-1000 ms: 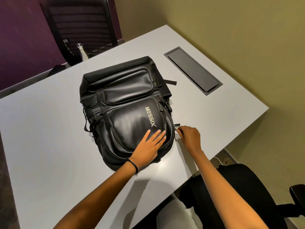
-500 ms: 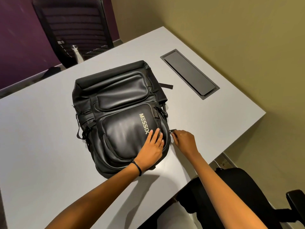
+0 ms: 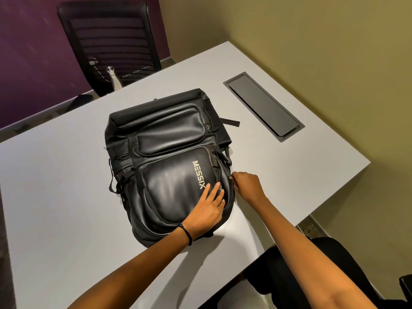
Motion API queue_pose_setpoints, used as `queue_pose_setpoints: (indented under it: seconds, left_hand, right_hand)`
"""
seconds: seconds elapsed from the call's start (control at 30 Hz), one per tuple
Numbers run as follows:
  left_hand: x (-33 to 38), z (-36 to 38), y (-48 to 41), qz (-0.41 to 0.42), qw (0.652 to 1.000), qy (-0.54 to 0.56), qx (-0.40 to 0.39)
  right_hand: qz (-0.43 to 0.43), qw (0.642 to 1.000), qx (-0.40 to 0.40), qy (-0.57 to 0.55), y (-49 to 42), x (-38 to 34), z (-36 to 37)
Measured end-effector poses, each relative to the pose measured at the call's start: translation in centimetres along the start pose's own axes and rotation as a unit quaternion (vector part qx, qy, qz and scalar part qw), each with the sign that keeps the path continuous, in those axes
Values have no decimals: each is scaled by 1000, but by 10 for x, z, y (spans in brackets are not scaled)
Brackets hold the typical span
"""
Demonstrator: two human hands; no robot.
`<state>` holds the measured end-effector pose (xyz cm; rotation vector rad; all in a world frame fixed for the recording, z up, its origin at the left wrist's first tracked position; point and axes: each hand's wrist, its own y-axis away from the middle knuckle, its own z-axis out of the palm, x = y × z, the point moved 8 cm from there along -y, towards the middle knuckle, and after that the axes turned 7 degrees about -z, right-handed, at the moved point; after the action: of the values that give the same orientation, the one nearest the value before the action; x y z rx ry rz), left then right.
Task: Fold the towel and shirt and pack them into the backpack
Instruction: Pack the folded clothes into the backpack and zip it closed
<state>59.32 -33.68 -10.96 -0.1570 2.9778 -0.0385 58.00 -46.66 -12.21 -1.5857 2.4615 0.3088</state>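
Black leather-look backpack [image 3: 169,152] lies flat, front face up, mid-way across the grey rectangular table [image 3: 55,197]. Pale lettering "MESSIX" runs along its lower front pocket; no other writing is legible.

Left hand [image 3: 207,212]: palm and straight fingers pressed flat on that pocket, fingertips beside the end of the lettering. Thin black band [image 3: 188,235] on the wrist.

Right hand [image 3: 246,186]: fingers curled, pinching at the backpack's right side seam. The part pinched is hidden under the fingertips.

Black strap end [image 3: 230,122] pokes out at the backpack's upper right. Dark recessed hatch [image 3: 263,105] sits in the table, apart to the right.

Beyond the far edge: black mesh-backed chair [image 3: 107,41] and silver bottle top [image 3: 112,78], its body cut off by the table.
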Motion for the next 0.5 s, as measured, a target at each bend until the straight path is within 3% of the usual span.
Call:
queue_pose_setpoints:
  seconds: [0.5]
  left_hand:
    - [3, -10, 5, -10, 1000, -12, 23]
  right_hand:
    - [24, 999, -21, 12, -19, -9, -6]
